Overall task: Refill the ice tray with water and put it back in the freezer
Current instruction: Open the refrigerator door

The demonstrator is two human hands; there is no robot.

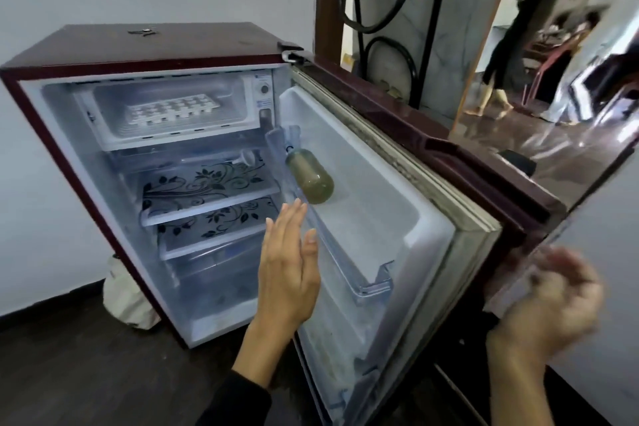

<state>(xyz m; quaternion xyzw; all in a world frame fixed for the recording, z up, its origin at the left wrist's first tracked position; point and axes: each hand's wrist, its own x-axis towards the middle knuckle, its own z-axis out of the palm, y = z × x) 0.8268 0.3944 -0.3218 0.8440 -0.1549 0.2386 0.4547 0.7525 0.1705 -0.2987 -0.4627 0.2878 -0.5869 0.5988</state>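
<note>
Ice tray (173,109): white gridded plastic

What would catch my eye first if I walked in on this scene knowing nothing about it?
Probably the small maroon fridge standing wide open, with a white ice tray lying in the freezer compartment at the top. Next, the bottle of murky greenish liquid in the upper door shelf. In front, the person's open left hand is raised before the shelves, while the blurred right hand is at the outer edge of the door.
</note>
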